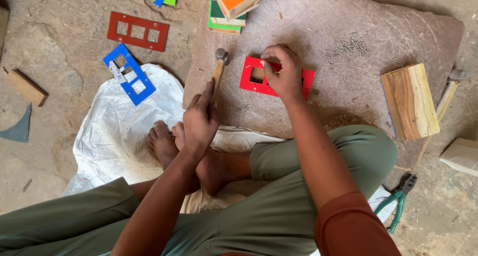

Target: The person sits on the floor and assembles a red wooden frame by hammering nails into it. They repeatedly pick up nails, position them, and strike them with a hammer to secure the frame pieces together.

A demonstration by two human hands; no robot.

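The person is sitting cross-legged on a white sack (114, 131) on the floor, working at a flat stone slab (318, 32) that is serving as the surface. The left hand (199, 121) is gripping a hammer (219, 64) by its wooden handle, fingers wrapped fully around it, the head hovering just left of a red cut-out panel (254, 79) lying flat on the slab. The right hand (283, 71) is resting on the panel, its fingers pinched narrow at the upper edge, apparently holding a small nail upright; the nail itself is too small to confirm.

Judged status: nailing of this panel is under way, not finished. A pile of loose nails (348, 46) is lying far right on the slab. A brown-red panel (138, 32) and a blue panel (128, 74) are lying on the floor to the left. A wooden block (409, 101) and green-handled pliers (398, 201) are lying right.
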